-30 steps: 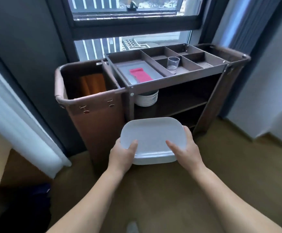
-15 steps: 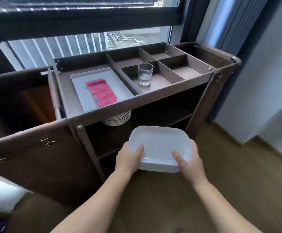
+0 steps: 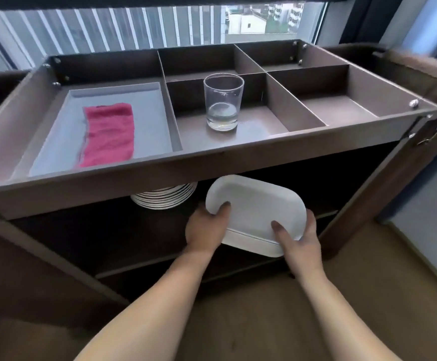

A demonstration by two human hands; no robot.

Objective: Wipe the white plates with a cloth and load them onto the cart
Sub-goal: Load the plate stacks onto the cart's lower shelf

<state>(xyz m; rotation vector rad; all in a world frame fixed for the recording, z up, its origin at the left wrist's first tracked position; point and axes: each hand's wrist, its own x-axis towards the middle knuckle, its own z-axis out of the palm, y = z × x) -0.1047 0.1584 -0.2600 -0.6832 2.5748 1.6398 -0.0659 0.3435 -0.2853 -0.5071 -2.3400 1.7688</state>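
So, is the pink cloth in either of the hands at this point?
No: the pink cloth lies in the grey tray on the cart, while the left hand and right hand grip the white plate.

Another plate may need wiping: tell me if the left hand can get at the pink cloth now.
Likely not yet: the left hand and right hand both grip the white plate. Otherwise the pink cloth lies uncovered in the grey tray.

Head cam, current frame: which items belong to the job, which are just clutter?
Job: rectangular white plate, gripped by left hand and right hand; stack of round white plates on the shelf; pink cloth; cart.
Lying about: glass in a top compartment; grey tray under the cloth.
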